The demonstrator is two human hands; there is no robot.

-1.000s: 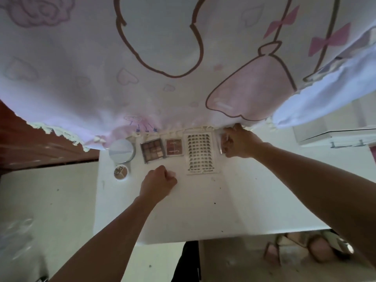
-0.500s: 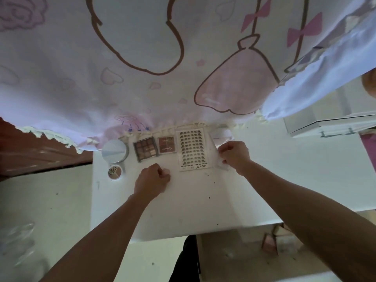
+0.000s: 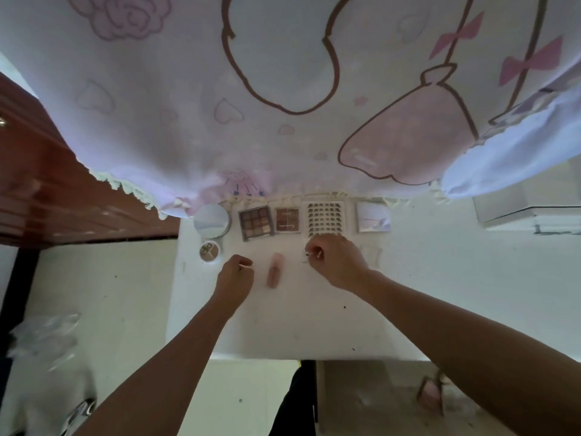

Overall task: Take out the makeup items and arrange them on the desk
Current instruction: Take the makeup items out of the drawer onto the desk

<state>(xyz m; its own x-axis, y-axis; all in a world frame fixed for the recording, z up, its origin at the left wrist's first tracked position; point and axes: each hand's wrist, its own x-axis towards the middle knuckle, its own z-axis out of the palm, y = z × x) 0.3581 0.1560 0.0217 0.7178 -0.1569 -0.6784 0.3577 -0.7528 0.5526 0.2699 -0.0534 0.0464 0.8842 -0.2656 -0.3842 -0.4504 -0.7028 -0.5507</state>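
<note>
On the white desk (image 3: 314,309), a row along the back edge holds a round silver compact (image 3: 211,220), an eyeshadow palette (image 3: 255,223), a small brown palette (image 3: 287,220), a false-lash tray (image 3: 325,219) and a shiny square compact (image 3: 373,218). A small round pot (image 3: 209,251) sits in front of the silver compact. A pink tube (image 3: 274,270) lies flat between my hands. My left hand (image 3: 235,276) is curled just left of the tube, apart from it, with nothing clearly in it. My right hand (image 3: 333,259) pinches a small thin dark item at the lash tray's near edge.
A pink-and-white printed cloth (image 3: 283,105) hangs over the desk's back edge. A clear wrapper (image 3: 371,253) lies right of my right hand. A white box (image 3: 528,212) stands at the far right. Pink items (image 3: 430,398) lie on the floor below the desk's front edge.
The pink tube now lies on the desk beside my left hand. My right hand left the shiny square compact at the back right and moved left to the lash tray's front.
</note>
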